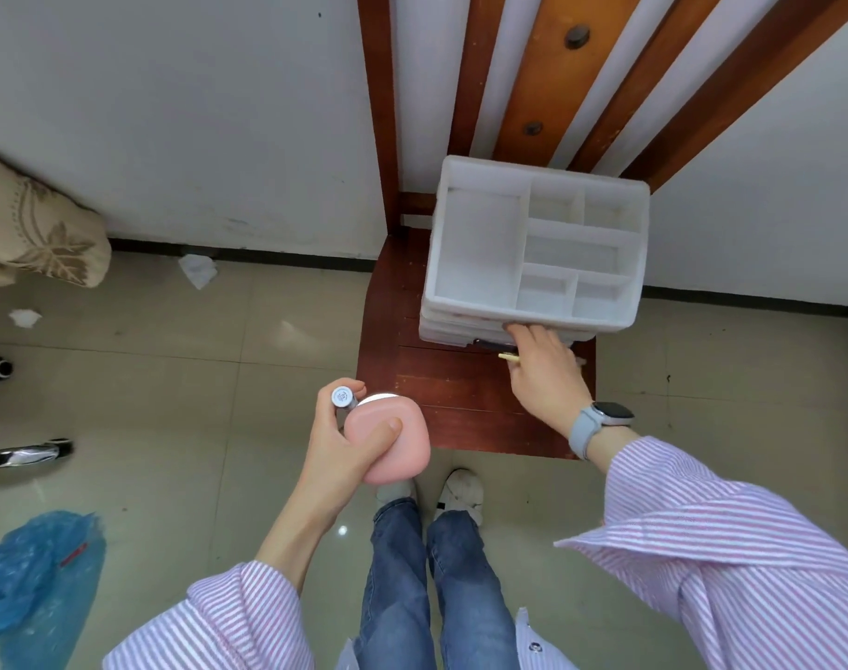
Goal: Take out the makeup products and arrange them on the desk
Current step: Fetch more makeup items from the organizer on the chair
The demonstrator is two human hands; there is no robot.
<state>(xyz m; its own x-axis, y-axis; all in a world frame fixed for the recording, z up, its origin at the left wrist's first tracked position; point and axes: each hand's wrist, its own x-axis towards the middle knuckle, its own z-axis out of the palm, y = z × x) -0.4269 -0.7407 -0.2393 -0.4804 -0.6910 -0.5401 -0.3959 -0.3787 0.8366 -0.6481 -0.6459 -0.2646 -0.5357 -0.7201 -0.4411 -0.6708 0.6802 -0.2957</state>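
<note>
A rounded pink compact (388, 444) and a silver-capped tube (343, 398) are being gripped together in the left hand (337, 452). The white organizer (533, 253) on the chair (460, 394) is being reached under by the right hand (543, 374), fingers curled at its drawer; whether anything is being held cannot be told.

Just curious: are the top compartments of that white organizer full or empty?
Empty: every compartment atop the organizer shows only bare white floor.

I see an organizer (533, 253) sitting on a chair (460, 408) against the wall (170, 113). My right hand (543, 374) is at its front; my left hand (344, 452) holds a compact (393, 442) left of the chair.
</note>
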